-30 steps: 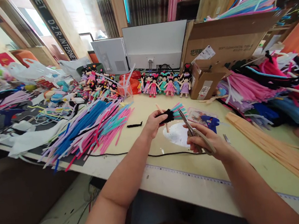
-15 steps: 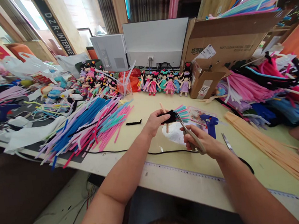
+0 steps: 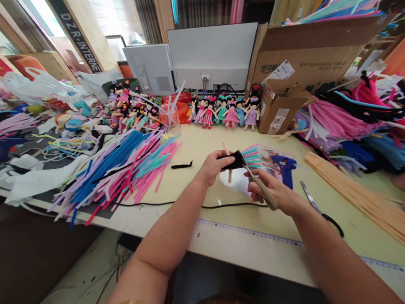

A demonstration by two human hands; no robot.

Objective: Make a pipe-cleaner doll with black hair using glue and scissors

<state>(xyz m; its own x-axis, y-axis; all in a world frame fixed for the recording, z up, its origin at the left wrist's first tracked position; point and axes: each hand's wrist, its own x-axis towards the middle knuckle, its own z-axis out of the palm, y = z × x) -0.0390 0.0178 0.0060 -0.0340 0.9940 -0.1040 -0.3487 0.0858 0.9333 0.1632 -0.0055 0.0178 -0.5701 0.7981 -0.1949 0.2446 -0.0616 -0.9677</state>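
My left hand (image 3: 214, 166) pinches a small doll-like piece with a black fuzzy part (image 3: 235, 160), peach stubs above and below, and a fan of pink and turquoise strips (image 3: 251, 157) on its right. Scissors with beige handles (image 3: 264, 190) are in my right hand (image 3: 273, 188), their blades at the right edge of the black part. On the table (image 3: 177, 184) to the left lies a short black stem (image 3: 181, 165). A blue glue gun (image 3: 285, 169) rests just beyond my right hand, and black-handled scissors (image 3: 314, 202) lie right of it.
Coloured stems (image 3: 116, 166) are heaped at the left. Finished dolls (image 3: 229, 112) stand before a monitor (image 3: 212, 48). Cardboard boxes (image 3: 308, 52) are at the back right, peach stems (image 3: 369, 201) at the right. A black cable (image 3: 171, 203) and a ruler (image 3: 248, 232) cross the front.
The held piece and my left hand have shifted slightly right in the view. The scissor blades have moved a little against the black part's edge.
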